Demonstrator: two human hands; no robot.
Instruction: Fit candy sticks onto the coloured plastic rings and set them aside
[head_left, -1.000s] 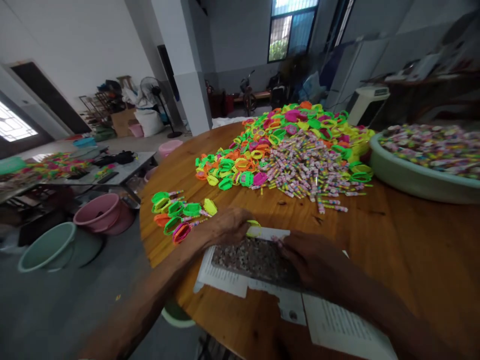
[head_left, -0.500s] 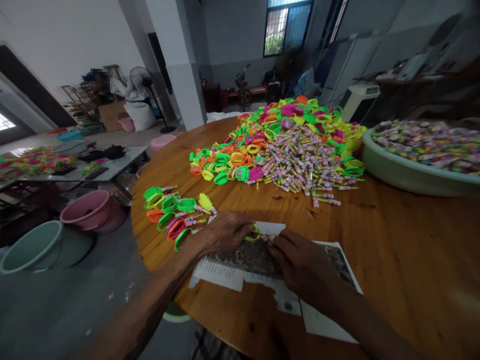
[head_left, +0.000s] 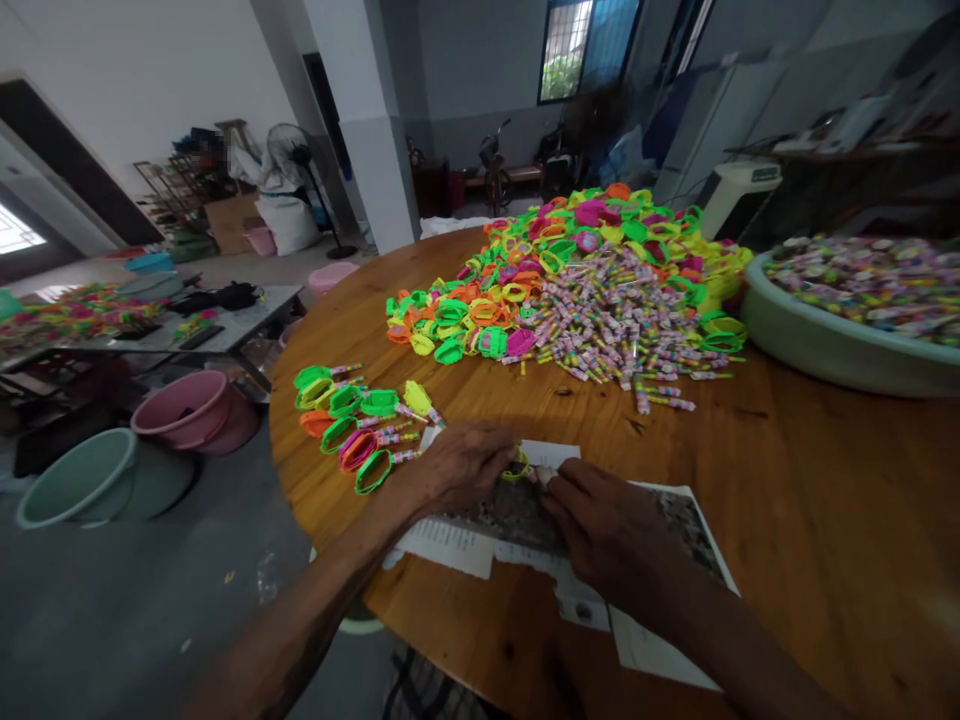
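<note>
My left hand (head_left: pixel 469 465) is closed on a yellow plastic band (head_left: pixel 516 465) above a dark mottled slab (head_left: pixel 517 520). Facing it, my right hand (head_left: pixel 589 510) pinches a small candy-patterned stick (head_left: pixel 541 474) against the band's right end. Papers (head_left: pixel 450 548) lie under the slab. Left of my hands, several coloured bands with sticks attached rest in rows, among them a green one (head_left: pixel 373 471). Beyond my hands is a heap of loose patterned sticks (head_left: pixel 607 315) beside a larger heap of coloured bands (head_left: pixel 480 310).
The round wooden table (head_left: pixel 795 470) carries a large pale green basin (head_left: pixel 832 340) full of patterned pieces at the right. On the floor at left stand a pink bucket (head_left: pixel 199 415) and a green bucket (head_left: pixel 82 485). Behind them is a grey table (head_left: pixel 255 315) with more coloured pieces.
The view has shifted slightly, so the room and heaps appear a little farther right. Both hands keep nearly the same pose around the yellow band and stick.
</note>
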